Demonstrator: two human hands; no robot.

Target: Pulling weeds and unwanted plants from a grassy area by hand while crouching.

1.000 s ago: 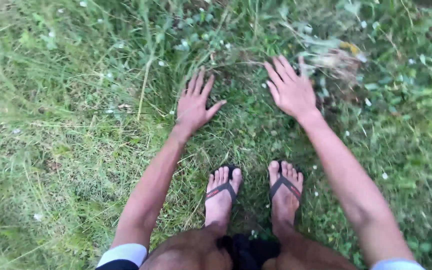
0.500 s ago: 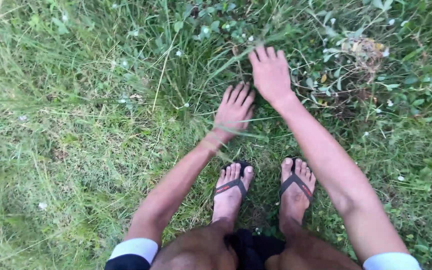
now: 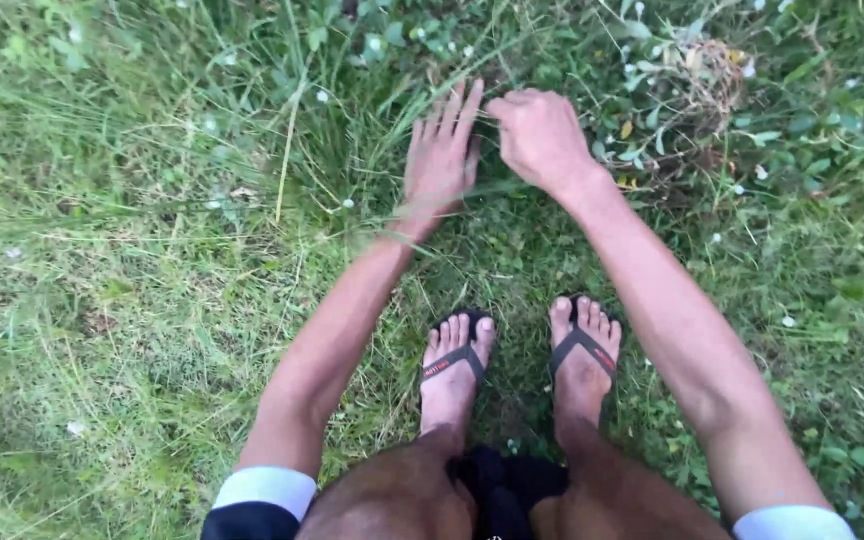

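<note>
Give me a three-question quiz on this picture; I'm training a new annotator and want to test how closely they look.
1. True or false: the left hand is spread flat, fingers extended into the grass.
2. Which hand has its fingers curled closed? A) left B) right C) both
3. What does the person wear on the feet?

Key:
1. True.
2. B: the right hand is curled, seemingly pinching grass blades, though what it grips is hard to tell.
3. Flip-flops with dark straps.

soft, even daylight, no hard shadows; slight motion blur throughout.
</note>
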